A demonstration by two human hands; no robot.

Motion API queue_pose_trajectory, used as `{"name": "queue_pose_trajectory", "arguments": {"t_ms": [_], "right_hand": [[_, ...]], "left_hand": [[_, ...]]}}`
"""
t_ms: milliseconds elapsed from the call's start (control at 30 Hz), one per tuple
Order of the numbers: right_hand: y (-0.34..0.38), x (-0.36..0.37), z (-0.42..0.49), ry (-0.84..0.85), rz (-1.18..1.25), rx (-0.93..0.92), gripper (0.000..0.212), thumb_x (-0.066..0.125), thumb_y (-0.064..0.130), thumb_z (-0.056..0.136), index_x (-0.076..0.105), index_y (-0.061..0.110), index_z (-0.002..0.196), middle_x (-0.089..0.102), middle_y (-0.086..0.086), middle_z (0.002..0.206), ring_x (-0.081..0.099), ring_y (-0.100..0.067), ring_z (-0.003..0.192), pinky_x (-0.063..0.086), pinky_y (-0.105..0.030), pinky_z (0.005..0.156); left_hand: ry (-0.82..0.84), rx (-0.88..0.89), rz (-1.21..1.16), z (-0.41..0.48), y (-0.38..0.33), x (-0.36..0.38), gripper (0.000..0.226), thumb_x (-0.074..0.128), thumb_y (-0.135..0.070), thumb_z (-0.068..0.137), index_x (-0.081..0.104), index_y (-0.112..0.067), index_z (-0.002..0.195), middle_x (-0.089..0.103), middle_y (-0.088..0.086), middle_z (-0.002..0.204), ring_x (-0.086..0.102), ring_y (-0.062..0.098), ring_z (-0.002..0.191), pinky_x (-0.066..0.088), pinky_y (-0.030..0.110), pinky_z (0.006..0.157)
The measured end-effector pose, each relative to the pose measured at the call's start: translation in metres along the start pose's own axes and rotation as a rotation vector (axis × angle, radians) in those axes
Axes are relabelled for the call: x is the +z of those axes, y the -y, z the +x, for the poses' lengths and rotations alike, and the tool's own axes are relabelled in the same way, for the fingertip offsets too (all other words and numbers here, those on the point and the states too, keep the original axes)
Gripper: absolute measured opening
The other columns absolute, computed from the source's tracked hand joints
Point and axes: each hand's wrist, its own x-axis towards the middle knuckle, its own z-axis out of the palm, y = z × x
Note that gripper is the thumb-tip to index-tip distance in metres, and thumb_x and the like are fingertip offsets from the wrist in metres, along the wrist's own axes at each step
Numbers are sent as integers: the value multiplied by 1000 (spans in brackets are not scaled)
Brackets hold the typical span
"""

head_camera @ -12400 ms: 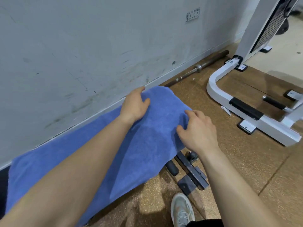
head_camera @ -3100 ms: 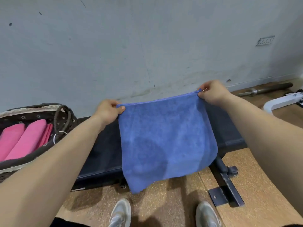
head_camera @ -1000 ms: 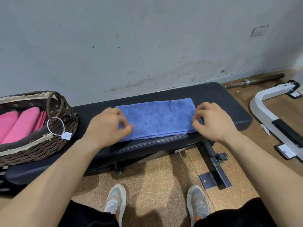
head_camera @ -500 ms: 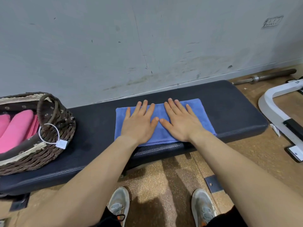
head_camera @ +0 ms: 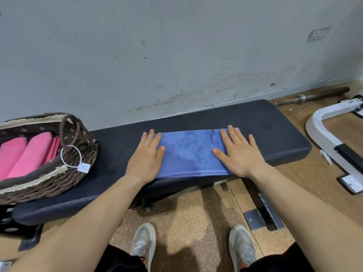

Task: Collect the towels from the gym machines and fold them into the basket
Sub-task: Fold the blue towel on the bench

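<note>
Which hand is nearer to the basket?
Left. The left hand lies flat on the blue towel's end facing the basket; the right hand presses the far end.

Soft, even indoor light is filling the scene, with no glare showing. Diffuse shadows are falling on the floor (head_camera: 196,222) under the bench (head_camera: 275,134). The wide lens is bowing edges, and forearms are looking stretched near the corners.

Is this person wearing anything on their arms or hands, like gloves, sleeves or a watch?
Nothing shows: the left hand and right hand are gloveless, with no rings or watch in view, and both forearms are bare with no sleeves visible.
</note>
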Motion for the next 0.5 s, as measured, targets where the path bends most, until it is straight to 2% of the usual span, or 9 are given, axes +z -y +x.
{"name": "queue_pose_trajectory", "arguments": {"t_ms": [67,100,233,333,400,467,500], "right_hand": [[2,-10,-3,-65,50,-73,74,27,64,98,10,28,160,-2,2,168,-2,-20,155,3,-48,123],[4,-16,-4,-89,101,-134,70,35,62,98,20,31,158,5,4,168,3,-20,155,7,-46,123],[22,-30,-5,-36,265,-333,49,64,52,90,55,41,137,23,11,164,12,-14,153,16,-34,121],[34,-30,0,14,288,-376,43,74,49,83,65,40,124,26,13,162,12,-13,153,18,-34,122],[36,-28,5,38,288,-385,42,78,48,79,67,38,119,28,13,161,12,-13,153,18,-35,122],[37,-25,10,64,297,-385,42,81,48,75,67,38,114,29,14,161,11,-12,152,18,-35,121],[38,-24,12,75,308,-381,42,82,49,74,67,39,111,30,14,161,11,-11,152,17,-35,121]], "left_hand": [[-142,-108,-33,-6,2,-8,52,41,-29,102,31,-20,153,28,1,160,24,26,146,33,42,112],[-183,-180,6,-7,2,-13,53,46,-30,100,34,-18,150,37,5,154,34,30,138,38,45,106],[-55,-388,128,-7,1,-24,57,52,-51,92,48,-9,132,50,13,130,51,35,118,46,45,89],[-5,-406,-15,0,4,-26,39,59,-47,85,54,-15,106,57,8,113,56,30,104,47,39,75],[-17,-415,-129,4,4,-30,25,63,-36,81,50,-15,85,61,3,90,58,25,82,42,33,61],[-35,-413,-207,7,3,-35,23,65,-25,79,45,-16,74,55,0,72,52,21,67,38,32,57],[-45,-411,-261,9,3,-38,22,67,-21,78,46,-16,73,54,0,71,51,21,66,40,33,58]]}}
